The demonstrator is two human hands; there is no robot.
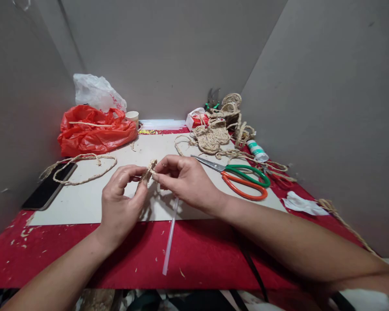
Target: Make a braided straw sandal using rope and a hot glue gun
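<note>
Between my two hands is a small piece of braided straw cord [151, 165], held above a pale board [84, 207]. My left hand [121, 194] pinches its lower left side between thumb and fingers. Thumb and forefinger of my right hand [188, 181] close on its upper right edge. Below my right hand, a translucent glue stick [170, 242] lies across the board's front edge onto the red cloth; its upper end is hidden behind the hand. To the right rest scissors [243, 172] with one green and one orange handle.
At the left lie a looped straw cord [84, 181], a phone [48, 190] and a red plastic bag [94, 134]. Braided straw pieces [214, 136] pile up at the back right, near a white and green roll [257, 151]. Several glue sticks [162, 124] line the back. Grey walls enclose the table.
</note>
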